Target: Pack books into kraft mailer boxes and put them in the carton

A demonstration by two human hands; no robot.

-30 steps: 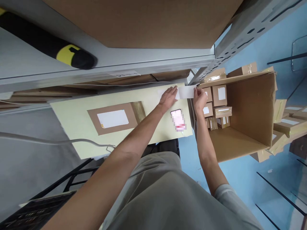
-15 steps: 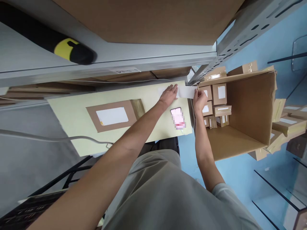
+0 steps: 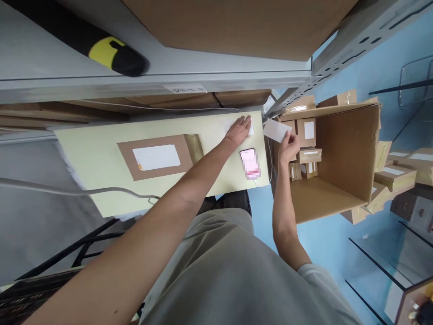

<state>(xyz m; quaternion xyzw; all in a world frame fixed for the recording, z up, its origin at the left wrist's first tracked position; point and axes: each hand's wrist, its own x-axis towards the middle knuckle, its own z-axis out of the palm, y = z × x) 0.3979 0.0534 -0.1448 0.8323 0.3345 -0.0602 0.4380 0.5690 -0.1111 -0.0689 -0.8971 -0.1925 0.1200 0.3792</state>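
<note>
My left hand (image 3: 239, 130) lies flat, fingers stretched out, on white paper (image 3: 251, 130) at the back right of the pale yellow table (image 3: 88, 149). Beyond the table's right edge, my right hand (image 3: 289, 146) pinches the corner of a separate white slip (image 3: 276, 130) and holds it in the air. A lit phone (image 3: 250, 163) with a white cable lies just in front of my left hand. Further left on the table rests a brown cardboard parcel (image 3: 186, 155) with a large white label (image 3: 157, 158) on its top.
At the right stands a large open carton (image 3: 345, 149) holding several small labelled boxes (image 3: 305, 132). More parcels (image 3: 394, 176) lie beyond it. A metal shelf (image 3: 237, 80) with a big box (image 3: 243, 27) and a black-and-yellow object (image 3: 108, 52) overhangs the table's back. A grey cable (image 3: 84, 192) crosses at left.
My right hand has moved slightly right with the white slip, which now hangs clear of the paper under my left hand. The left hand stays down on the table.
</note>
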